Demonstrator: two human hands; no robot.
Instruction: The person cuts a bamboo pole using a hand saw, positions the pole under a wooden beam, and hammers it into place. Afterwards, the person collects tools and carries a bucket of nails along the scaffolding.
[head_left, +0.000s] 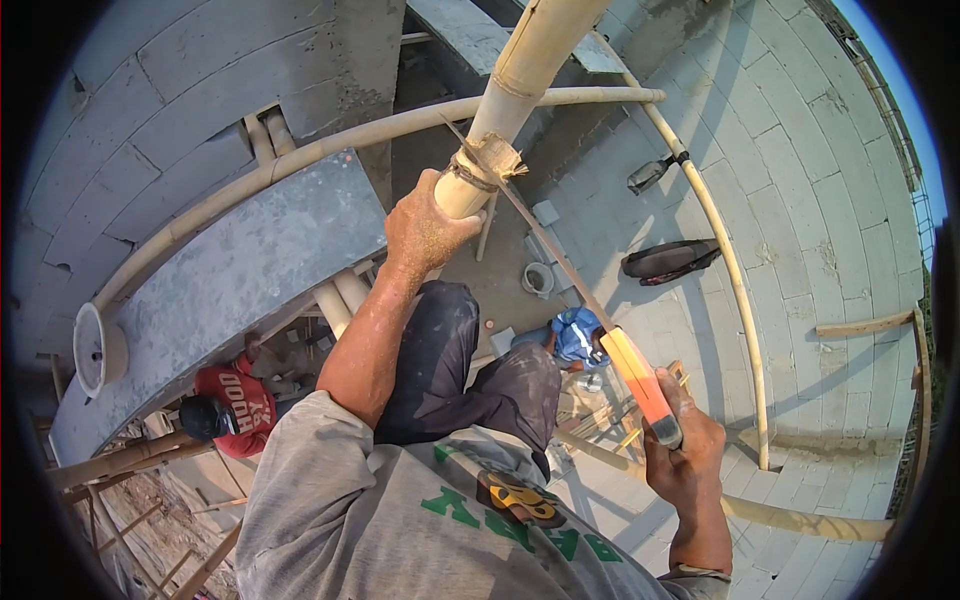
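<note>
A thick bamboo pole [530,60] rises toward the top of the view, with frayed fibres at a cut near its lower end. Around the short end piece [463,192], just below that cut, my left hand [425,228] is closed, with sawdust on its skin. A dark tie circles this piece near my fingers. My right hand [688,440] grips the orange and yellow handle of a handsaw [640,385]. Its long blade slants up to the left and lies in the cut, the tip showing past the bamboo's far side.
A grey board [240,265] lies left on bamboo scaffolding, with a white bucket [100,350] at its end. Curved bamboo rails [735,250] run around me. Below are a person in red [235,405], a person in blue [578,338] and another bucket [537,279]. Block walls surround the drop.
</note>
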